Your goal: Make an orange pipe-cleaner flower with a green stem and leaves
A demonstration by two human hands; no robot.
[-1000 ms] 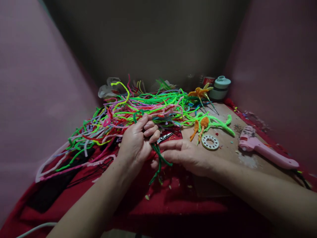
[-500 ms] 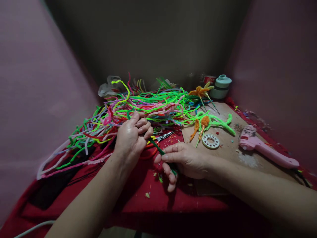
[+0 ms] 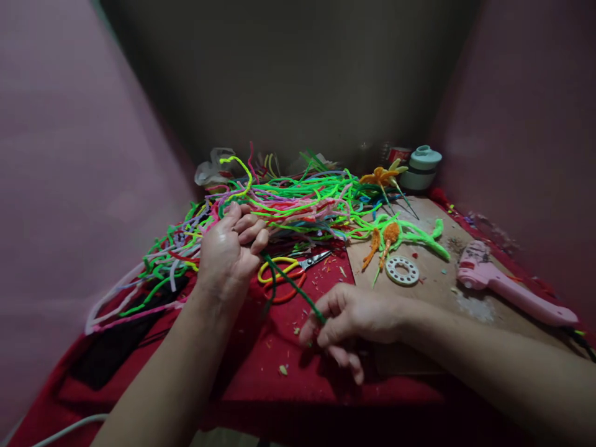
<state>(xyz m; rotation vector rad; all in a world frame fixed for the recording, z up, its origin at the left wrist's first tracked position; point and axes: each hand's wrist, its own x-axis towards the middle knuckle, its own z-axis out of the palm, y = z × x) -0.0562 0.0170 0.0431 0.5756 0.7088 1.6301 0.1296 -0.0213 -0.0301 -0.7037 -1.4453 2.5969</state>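
A dark green pipe cleaner [image 3: 298, 288] stretches slantwise between my two hands. My left hand [image 3: 233, 245] is closed round its upper part, fingers curled, and a bit of green shows beyond the knuckles. At the lower end my right hand [image 3: 351, 320] pinches it between thumb and forefinger, with the other fingers loosely bent. A second dark green strand hangs down from beneath my left hand. Scissors [image 3: 291, 273] with yellow and orange-red handles lie on the red cloth [image 3: 261, 379] behind the pipe cleaner.
A heap of coloured pipe cleaners [image 3: 298, 205] spreads across the back. On the brown board [image 3: 428, 248] lie orange fuzzy pieces [image 3: 390, 234], a white ring with holes [image 3: 402, 270] and a pink glue gun [image 3: 512, 288]. A mint jar [image 3: 421, 167] stands behind. Scraps dot the cloth.
My hands have moved apart, the left one leftward and the right one down and to the right. More of the green pipe cleaner shows between them, and the scissors are less covered.
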